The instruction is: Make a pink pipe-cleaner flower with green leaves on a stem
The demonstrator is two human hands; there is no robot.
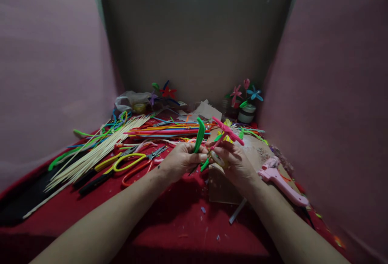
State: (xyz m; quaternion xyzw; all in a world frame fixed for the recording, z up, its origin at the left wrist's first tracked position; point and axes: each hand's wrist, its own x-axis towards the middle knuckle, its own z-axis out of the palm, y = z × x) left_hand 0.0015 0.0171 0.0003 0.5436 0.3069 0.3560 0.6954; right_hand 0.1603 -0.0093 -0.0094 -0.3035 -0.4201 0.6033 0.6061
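Note:
My left hand (185, 159) pinches a green pipe-cleaner leaf (199, 135), which stands up above the thumb and fingers. Close beside it, my right hand (235, 165) is closed around the stem of a pink pipe-cleaner flower (228, 130), whose petals spread above the fingers. A yellowish roll of tape (218, 159) shows at the right fingers. Another green piece (205, 164) pokes out below, between the two hands. The fingertips nearly meet, and where leaf and stem come together is partly hidden.
Scissors with yellow handles (129, 163), orange-handled scissors (138, 173) and wooden sticks (100, 148) lie left. Colourful pipe cleaners (169, 129) lie behind. A pink glue gun (283, 183) and cardboard (222, 185) are right. Finished flowers (168, 91) and a jar (247, 113) stand at the back.

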